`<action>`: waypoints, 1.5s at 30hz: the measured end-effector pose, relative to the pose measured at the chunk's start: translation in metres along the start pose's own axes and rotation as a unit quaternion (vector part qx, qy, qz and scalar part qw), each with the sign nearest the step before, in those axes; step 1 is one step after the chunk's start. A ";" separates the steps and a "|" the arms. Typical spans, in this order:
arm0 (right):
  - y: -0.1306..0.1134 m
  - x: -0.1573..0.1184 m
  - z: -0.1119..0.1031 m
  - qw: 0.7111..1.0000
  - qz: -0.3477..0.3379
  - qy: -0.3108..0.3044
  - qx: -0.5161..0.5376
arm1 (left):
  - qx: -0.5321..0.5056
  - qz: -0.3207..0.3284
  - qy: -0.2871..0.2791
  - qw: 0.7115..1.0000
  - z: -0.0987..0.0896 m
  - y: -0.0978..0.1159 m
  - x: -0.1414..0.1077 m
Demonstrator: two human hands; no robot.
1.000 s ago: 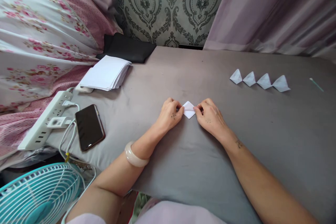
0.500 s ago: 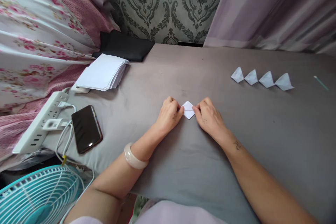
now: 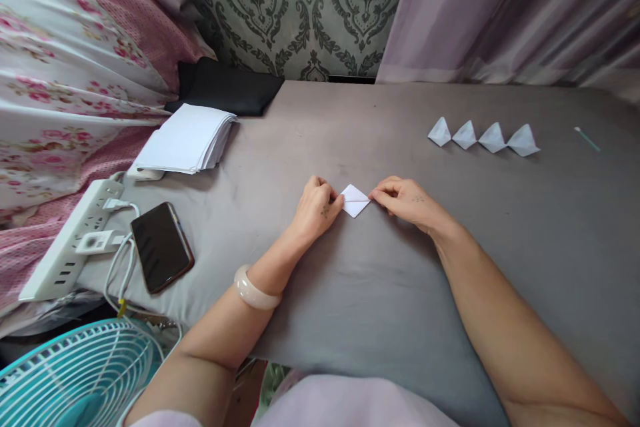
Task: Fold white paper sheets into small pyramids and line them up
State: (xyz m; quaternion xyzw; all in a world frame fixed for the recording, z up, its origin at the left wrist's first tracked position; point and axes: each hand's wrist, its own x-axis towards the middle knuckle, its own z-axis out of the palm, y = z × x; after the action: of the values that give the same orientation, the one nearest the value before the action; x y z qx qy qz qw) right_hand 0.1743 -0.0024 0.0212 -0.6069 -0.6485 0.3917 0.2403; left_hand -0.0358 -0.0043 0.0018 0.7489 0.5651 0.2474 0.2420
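A small folded white paper (image 3: 355, 201), diamond-shaped with a crease line across its middle, lies between my hands just above the grey cloth surface. My left hand (image 3: 319, 205) pinches its left corner between thumb and curled fingers. At the opposite corner, the thumb and forefinger of my right hand (image 3: 405, 199) pinch the tip. Farther off to the right stand several folded white paper pieces (image 3: 465, 135) in a row, pointed at the top.
At the left are a stack of white paper (image 3: 185, 140), a black folder-like item (image 3: 230, 87), a phone (image 3: 163, 247), and a power strip (image 3: 70, 240) with cables. A fan (image 3: 80, 373) stands lower left. A cotton swab (image 3: 587, 139) lies far right.
My right hand has turned and shifted outward, so it now holds only the paper's right tip. The left hand keeps its pinch. The whole view has shifted slightly.
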 end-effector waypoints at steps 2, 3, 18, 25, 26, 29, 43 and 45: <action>0.001 0.000 0.001 1.000 -0.013 0.009 -0.007 | 0.002 -0.004 -0.005 1.000 -0.001 0.000 0.000; 0.001 0.000 0.002 0.999 -0.020 0.016 -0.020 | 0.003 -0.006 -0.006 1.000 -0.001 0.001 0.000; -0.006 -0.004 0.012 0.990 -0.036 0.077 -0.109 | -0.067 -0.058 -0.103 0.991 -0.028 0.005 0.013; -0.005 -0.004 0.013 0.990 -0.036 0.080 -0.108 | -0.067 -0.043 -0.083 0.993 -0.021 0.003 0.007; -0.005 -0.004 0.013 0.990 -0.035 0.081 -0.109 | -0.064 -0.054 -0.077 0.994 -0.019 0.004 0.007; -0.005 -0.005 0.014 0.988 -0.048 0.090 -0.115 | -0.054 -0.076 -0.062 0.994 -0.015 0.007 0.007; -0.007 -0.006 0.015 0.987 -0.053 0.091 -0.123 | -0.031 -0.068 -0.035 0.997 -0.011 0.008 0.007; -0.007 -0.006 0.016 0.986 -0.057 0.091 -0.126 | -0.026 -0.065 -0.026 0.997 -0.009 0.009 0.006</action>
State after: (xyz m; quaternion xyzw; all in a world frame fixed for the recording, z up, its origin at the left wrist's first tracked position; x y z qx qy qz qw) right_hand 0.1583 -0.0112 0.0188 -0.6276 -0.7015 0.2354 0.2420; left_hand -0.0334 0.0002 0.0150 0.7102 0.5997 0.2255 0.2917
